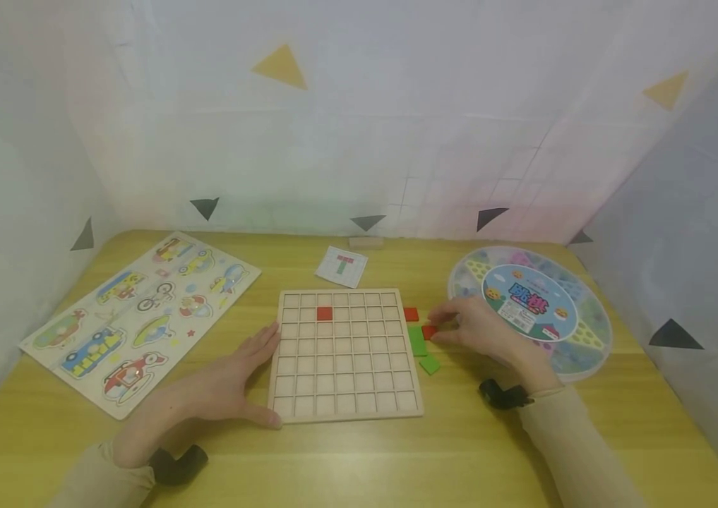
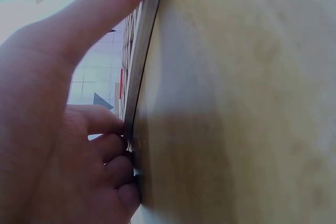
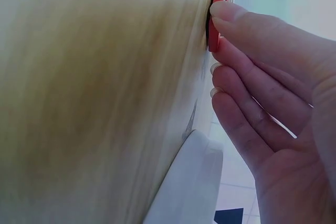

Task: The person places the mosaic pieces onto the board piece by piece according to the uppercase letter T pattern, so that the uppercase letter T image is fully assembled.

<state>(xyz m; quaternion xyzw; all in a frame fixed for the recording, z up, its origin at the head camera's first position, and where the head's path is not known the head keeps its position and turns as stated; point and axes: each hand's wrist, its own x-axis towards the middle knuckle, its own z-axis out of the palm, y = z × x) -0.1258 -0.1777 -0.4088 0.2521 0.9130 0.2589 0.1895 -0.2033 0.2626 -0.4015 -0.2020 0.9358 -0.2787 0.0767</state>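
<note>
A square wooden grid board [image 1: 344, 363] lies in the middle of the table, with one red square tile [image 1: 324, 313] in a cell of its second row. My left hand [image 1: 225, 384] touches the board's left edge, thumb near the bottom corner and fingers spread higher up. On the right side, my right hand [image 1: 476, 324] pinches a red tile [image 3: 214, 30] between thumb and finger, low at the tabletop. Beside the board lie another red tile [image 1: 411, 314], green tiles [image 1: 418, 341] at its edge, and a separate green tile [image 1: 429, 364].
Behind the board is a card [image 1: 342, 267] printed with a red and green T shape, near a small wooden block [image 1: 366, 243]. A vehicle puzzle board [image 1: 174, 321] lies at left. At right sits a round clear box [image 1: 587, 353] with a blue label.
</note>
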